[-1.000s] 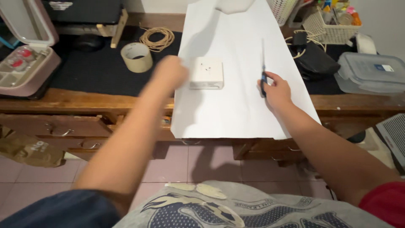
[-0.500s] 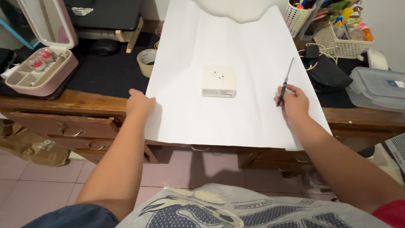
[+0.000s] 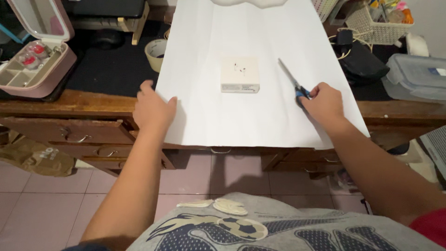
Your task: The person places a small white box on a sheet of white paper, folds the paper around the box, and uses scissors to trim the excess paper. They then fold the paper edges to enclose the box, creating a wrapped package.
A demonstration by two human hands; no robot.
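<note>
Left hand [image 3: 152, 109]: fingers spread, palm flat on the left edge of the white paper sheet [image 3: 260, 116].
Right hand [image 3: 325, 103]: closed around the blue handles of the scissors [image 3: 292, 83], blades pointing away.
Small white box [image 3: 240, 81]: on the sheet, between both hands.
Table [image 3: 69, 104]: under the sheet.

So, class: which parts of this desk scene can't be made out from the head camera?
- Scissors: the handles are hidden inside the right hand.
- White paper sheet: its far end is cut off by the top edge.
- Small white box: the markings on its lid are too small to read.
</note>
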